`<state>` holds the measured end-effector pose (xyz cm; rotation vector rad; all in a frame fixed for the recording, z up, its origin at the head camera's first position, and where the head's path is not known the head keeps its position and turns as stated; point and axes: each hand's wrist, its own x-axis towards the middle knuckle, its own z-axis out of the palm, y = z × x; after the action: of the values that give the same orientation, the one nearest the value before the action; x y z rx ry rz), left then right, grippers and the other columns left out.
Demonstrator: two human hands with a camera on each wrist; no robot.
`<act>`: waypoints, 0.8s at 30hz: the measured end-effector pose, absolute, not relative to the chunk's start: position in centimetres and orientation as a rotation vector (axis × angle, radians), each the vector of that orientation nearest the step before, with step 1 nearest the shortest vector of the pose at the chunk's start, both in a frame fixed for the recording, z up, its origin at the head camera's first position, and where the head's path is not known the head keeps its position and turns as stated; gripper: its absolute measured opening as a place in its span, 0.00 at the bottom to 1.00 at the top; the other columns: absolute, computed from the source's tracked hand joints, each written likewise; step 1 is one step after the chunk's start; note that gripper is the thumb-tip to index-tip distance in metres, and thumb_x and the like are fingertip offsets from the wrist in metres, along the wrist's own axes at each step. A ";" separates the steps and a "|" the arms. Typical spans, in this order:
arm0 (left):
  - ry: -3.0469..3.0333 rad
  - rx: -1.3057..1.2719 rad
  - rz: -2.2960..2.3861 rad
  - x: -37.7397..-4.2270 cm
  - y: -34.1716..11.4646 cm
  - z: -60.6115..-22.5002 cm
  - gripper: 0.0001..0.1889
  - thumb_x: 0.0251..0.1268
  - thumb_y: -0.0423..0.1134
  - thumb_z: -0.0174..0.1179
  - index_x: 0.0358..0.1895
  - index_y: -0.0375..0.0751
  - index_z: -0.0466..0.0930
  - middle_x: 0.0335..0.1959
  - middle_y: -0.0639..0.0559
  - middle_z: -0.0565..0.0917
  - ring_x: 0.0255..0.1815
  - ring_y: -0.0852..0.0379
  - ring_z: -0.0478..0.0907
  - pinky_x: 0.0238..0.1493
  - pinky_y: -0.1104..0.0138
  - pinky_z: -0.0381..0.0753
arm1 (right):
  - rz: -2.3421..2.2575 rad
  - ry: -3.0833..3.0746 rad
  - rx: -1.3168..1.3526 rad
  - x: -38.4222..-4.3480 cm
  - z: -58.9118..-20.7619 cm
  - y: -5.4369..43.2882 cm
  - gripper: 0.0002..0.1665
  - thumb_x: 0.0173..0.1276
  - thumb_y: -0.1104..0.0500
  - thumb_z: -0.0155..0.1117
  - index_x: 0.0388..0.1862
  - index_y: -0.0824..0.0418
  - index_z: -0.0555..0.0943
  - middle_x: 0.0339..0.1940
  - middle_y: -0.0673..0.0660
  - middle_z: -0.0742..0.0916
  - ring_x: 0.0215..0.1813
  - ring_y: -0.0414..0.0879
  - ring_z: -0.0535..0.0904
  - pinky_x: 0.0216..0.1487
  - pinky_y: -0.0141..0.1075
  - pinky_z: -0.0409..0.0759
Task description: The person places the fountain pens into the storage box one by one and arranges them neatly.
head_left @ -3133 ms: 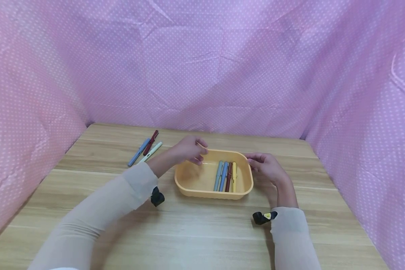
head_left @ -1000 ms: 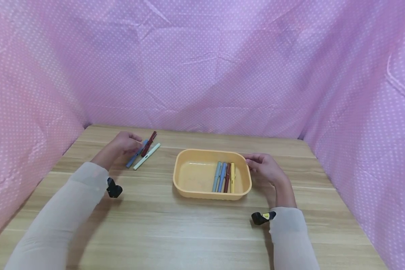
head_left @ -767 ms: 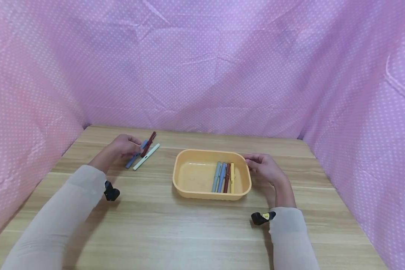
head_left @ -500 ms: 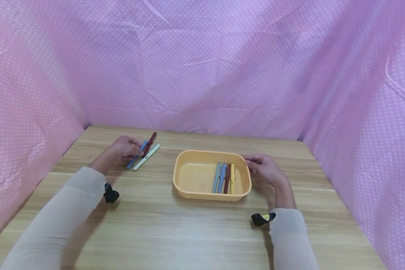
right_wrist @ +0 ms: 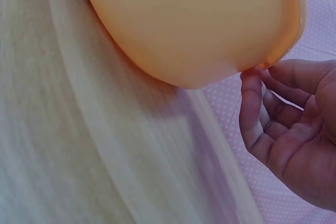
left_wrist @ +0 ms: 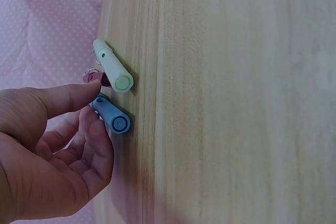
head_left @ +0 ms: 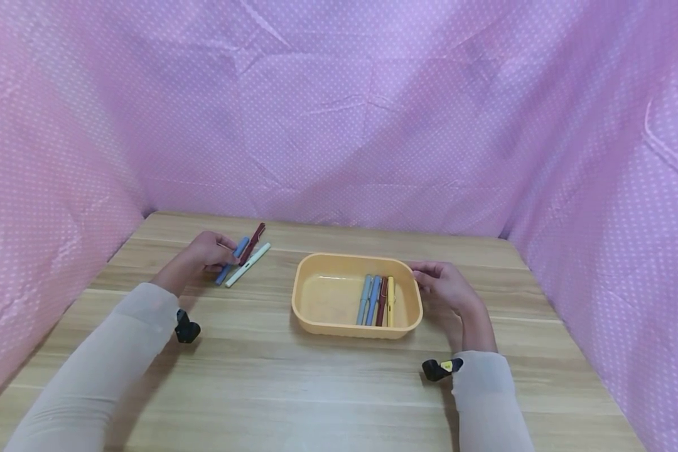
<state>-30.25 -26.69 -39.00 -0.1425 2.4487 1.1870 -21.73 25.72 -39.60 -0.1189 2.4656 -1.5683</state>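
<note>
On the table's far left lie a blue pen [head_left: 241, 247], a dark red pen [head_left: 252, 243] and a pale green pen [head_left: 248, 265], close together. My left hand [head_left: 208, 250] pinches the blue pen between thumb and fingers, hiding part of its barrel; the left wrist view shows the end of this blue pen [left_wrist: 113, 115] sticking out. A yellow plastic tray [head_left: 344, 330] stands right of centre. My right hand [head_left: 447, 285] pinches its right rim with thumb and fingertips. Inside its right half, side by side, are a grey-green pen [head_left: 364, 300], a blue, a dark red and a yellow pen [head_left: 391, 300].
The wooden table [head_left: 294, 389] has pink dotted cloth [head_left: 339, 113] hanging behind it and on both sides. Small black cameras [head_left: 187, 328] sit on both wrists. The tray's left half shows bare floor.
My left hand has moved from over the tray's left rim to the loose pens on the left and has taken hold of the blue one. The right hand stays at the tray's rim.
</note>
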 end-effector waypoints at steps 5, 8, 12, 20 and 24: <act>2.446 -0.164 1.190 -30.3 -26.7 -39.1 0.27 0.65 0.33 0.69 0.64 0.30 0.73 0.47 0.43 0.76 0.37 0.55 0.74 0.37 0.67 0.81 | -1.592 2.467 -0.117 -21.9 -39.8 25.7 0.20 0.80 0.60 0.58 0.64 0.70 0.80 0.54 0.64 0.87 0.45 0.44 0.83 0.48 0.35 0.84; 2.449 -0.178 1.187 -30.3 -26.6 -39.2 0.26 0.65 0.34 0.69 0.64 0.31 0.73 0.47 0.42 0.76 0.38 0.54 0.74 0.38 0.68 0.81 | -1.596 2.475 -0.125 -21.9 -39.8 25.7 0.20 0.79 0.60 0.58 0.64 0.70 0.80 0.53 0.64 0.88 0.43 0.43 0.83 0.47 0.34 0.84; 2.460 -0.182 1.176 -30.4 -26.6 -39.4 0.26 0.66 0.35 0.69 0.64 0.31 0.73 0.48 0.41 0.75 0.39 0.53 0.74 0.38 0.67 0.81 | -1.585 2.476 -0.119 -21.8 -39.8 25.7 0.20 0.80 0.59 0.58 0.64 0.69 0.80 0.55 0.64 0.87 0.46 0.44 0.83 0.49 0.35 0.83; 2.533 -0.145 1.113 -30.4 -26.5 -39.9 0.24 0.66 0.36 0.68 0.61 0.31 0.75 0.51 0.38 0.76 0.41 0.51 0.75 0.36 0.68 0.81 | -1.599 2.446 -0.111 -21.6 -39.7 25.7 0.21 0.80 0.59 0.58 0.64 0.71 0.79 0.55 0.65 0.87 0.48 0.44 0.84 0.51 0.34 0.83; 2.553 -0.132 1.110 -30.3 -26.4 -40.0 0.24 0.66 0.37 0.68 0.61 0.31 0.75 0.51 0.38 0.77 0.41 0.51 0.76 0.36 0.67 0.82 | -1.626 2.433 -0.122 -21.6 -39.6 25.6 0.22 0.79 0.61 0.58 0.65 0.73 0.77 0.49 0.63 0.88 0.41 0.42 0.82 0.44 0.33 0.83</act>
<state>-30.30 -26.45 -40.00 -0.1325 2.5533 1.1097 -21.60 25.62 -39.61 -0.1217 2.4331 -1.6261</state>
